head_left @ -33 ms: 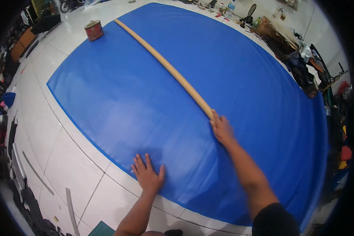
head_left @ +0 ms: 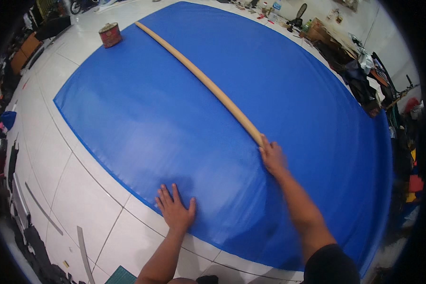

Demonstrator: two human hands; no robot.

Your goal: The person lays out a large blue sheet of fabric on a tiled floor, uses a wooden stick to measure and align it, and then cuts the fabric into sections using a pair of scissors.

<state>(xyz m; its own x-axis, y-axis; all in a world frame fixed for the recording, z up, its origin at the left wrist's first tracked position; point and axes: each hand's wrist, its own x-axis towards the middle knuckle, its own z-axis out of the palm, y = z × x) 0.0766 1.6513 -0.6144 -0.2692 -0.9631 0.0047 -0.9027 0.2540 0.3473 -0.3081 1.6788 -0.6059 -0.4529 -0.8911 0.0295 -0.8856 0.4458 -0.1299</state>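
A large blue plastic sheet (head_left: 137, 113) lies spread over the floor, and a long tan pole (head_left: 208, 85) runs across it from the far left toward me. My right hand (head_left: 273, 156) is closed round the pole's near end; part of the grip is hidden. On the sheet's near left edge, my left hand (head_left: 176, 208) presses down flat with its fingers spread. Light creases run through the sheet between my two hands. A worn red tin (head_left: 110, 35) stands at the sheet's far left edge, near the pole's far end.
White floor tiles (head_left: 80, 199) border the sheet. Two thin grey strips, one a flat strip (head_left: 84, 255), lie at the lower left, near a green mat (head_left: 122, 276). Bottles, a small fan (head_left: 298, 16) and piled materials (head_left: 359, 71) line the wall at the right.
My right hand and the pole's near end have shifted slightly to the right across the sheet. My left hand rests in the same place. The whole view has moved a little.
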